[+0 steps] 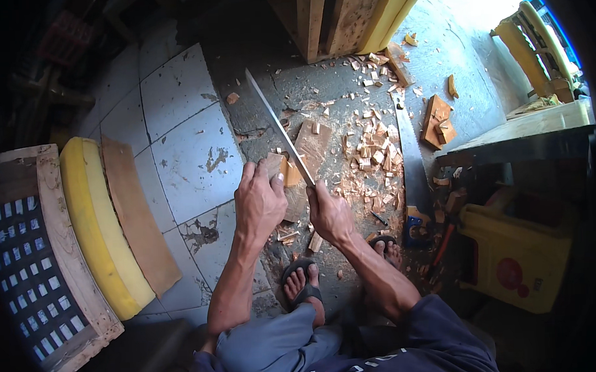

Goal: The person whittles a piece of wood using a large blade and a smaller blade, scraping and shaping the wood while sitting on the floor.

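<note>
Left hand (pixel 261 197) pinched wood block (pixel 277 164) over the plank (pixel 313 141); right hand (pixel 332 215) gripped long blade (pixel 276 124) at block's side, contact unclear; chips (pixel 375 150) already thick rightward, block apparently partly cut, some cutting seemingly left

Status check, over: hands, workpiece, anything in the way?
Left hand gripping wood block. Right hand holding long blade alongside, contact unclear. Block at flat board. Wood chips and handsaw on floor, right side.
</note>
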Demonstrator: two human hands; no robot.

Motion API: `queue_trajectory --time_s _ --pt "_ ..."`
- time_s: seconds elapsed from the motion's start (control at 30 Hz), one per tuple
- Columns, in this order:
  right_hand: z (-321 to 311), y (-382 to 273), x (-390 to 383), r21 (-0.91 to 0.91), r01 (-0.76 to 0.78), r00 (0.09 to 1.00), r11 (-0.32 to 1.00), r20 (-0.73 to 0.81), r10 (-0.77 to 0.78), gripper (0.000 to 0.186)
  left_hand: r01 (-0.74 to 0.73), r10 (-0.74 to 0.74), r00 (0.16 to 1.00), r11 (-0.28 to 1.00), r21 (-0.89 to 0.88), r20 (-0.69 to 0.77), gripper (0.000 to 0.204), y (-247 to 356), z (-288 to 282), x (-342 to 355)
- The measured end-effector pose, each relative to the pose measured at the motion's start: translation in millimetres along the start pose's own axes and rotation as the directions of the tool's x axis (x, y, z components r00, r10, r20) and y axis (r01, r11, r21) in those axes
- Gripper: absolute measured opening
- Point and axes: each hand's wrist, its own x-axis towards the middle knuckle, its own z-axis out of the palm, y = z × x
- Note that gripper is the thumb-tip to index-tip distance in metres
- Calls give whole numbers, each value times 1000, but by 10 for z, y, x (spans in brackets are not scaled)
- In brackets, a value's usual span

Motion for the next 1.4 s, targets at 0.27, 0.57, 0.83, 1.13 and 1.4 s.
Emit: queue_trajectory --time_s 0.27,0.57,0.83,1.13,1.4 --pt "-72 -34 79 34 36 999 999 17 -37 8 29 -29 999 1000 11 -43 38 -12 -8 140" --pt "-77 -152 26 76 323 875 943 -403 -267 18 -76 80 995 995 66 -54 41 -21 -9 162" --pt "42 -123 26 248 180 936 952 -341 -88 17 -66 66 996 998 12 -60 42 12 78 107" --pt "218 60 5 199 121 962 973 -265 -65 13 -42 42 998 999 -2 -50 38 52 37 151" --pt "185 93 43 51 -32 999 998 28 30 19 -42 45 996 998 45 -77 43 -99 59 105"
